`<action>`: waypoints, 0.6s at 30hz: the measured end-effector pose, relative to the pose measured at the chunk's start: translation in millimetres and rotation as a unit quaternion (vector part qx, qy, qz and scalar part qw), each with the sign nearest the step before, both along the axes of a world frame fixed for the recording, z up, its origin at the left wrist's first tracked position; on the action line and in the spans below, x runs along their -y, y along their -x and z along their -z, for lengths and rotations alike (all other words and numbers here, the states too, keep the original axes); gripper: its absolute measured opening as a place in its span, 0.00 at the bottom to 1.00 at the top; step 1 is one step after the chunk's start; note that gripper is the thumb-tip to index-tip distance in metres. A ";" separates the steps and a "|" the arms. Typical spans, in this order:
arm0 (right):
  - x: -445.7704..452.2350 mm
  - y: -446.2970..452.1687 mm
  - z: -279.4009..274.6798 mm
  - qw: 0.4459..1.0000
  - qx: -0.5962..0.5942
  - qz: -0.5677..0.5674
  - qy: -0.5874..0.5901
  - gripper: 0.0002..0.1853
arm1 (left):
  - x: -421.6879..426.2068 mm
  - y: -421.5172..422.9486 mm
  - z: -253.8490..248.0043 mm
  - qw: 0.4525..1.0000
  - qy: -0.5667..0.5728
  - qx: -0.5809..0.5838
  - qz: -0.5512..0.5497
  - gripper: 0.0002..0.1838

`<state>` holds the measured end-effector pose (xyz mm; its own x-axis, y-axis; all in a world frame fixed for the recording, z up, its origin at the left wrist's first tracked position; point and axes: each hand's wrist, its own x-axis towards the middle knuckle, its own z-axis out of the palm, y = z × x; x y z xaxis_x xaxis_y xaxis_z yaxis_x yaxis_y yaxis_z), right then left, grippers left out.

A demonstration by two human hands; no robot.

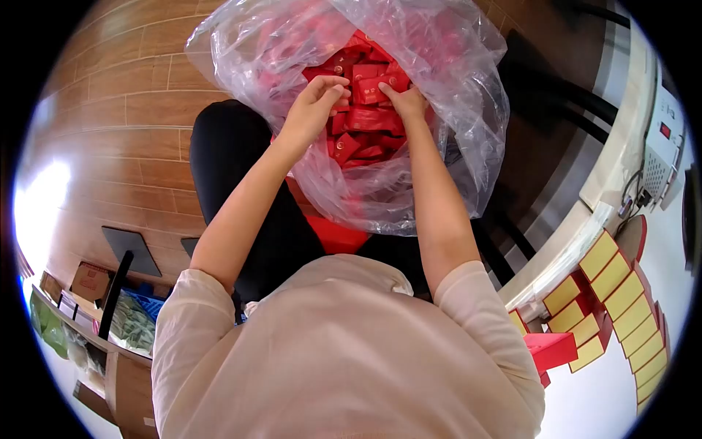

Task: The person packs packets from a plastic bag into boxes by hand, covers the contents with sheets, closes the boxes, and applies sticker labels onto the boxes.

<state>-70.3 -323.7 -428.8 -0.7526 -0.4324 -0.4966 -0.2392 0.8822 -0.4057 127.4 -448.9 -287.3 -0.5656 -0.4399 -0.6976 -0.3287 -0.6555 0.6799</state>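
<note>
A large clear plastic bag (468,88) lies open in front of me, filled with small red packets (374,121) that carry gold print. My right hand (407,101) grips one red packet (369,89) at its right end, thumb on top and fingers hidden beneath. Just left of that packet is my left hand (316,106), its fingers curled in and the thumb close to the fingertips. Whether anything small sits in that pinch is hidden.
At the right, a white table (596,399) bears rows of red-edged boxes with yellow faces (614,276) and a white device (664,139). Black metal legs (559,95) stand right of the bag. Lower left are a cardboard box (91,282) and a shelf (131,388).
</note>
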 end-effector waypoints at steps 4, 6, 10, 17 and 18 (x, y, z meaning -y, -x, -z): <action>9.7 -23.8 -0.7 0.992 0.022 0.003 -0.121 0.46 | 0.2 3.3 3.7 1.000 -0.024 0.002 -0.003 0.15; 5.0 -36.9 10.4 0.993 0.112 0.036 -0.028 0.41 | 1.1 2.8 2.8 1.000 -0.020 -0.001 -0.021 0.14; -1.3 -57.2 -16.1 0.952 0.231 0.139 0.145 0.21 | 2.1 -0.9 12.9 0.999 -0.006 0.018 -0.039 0.14; -7.7 -60.1 -109.3 0.810 0.361 0.397 0.234 0.18 | -8.8 -1.9 17.5 0.992 0.113 0.037 -0.037 0.36; -12.8 -61.1 -111.8 0.790 0.390 0.404 0.246 0.18 | -11.8 -0.7 18.2 0.991 0.126 0.053 0.008 0.41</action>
<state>-9.2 -310.9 -317.0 -0.4289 -0.2533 -0.8671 0.8133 0.3094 -0.4927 128.1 -437.1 -305.6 -0.5024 -0.5998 -0.6228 -0.4162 -0.4636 0.7822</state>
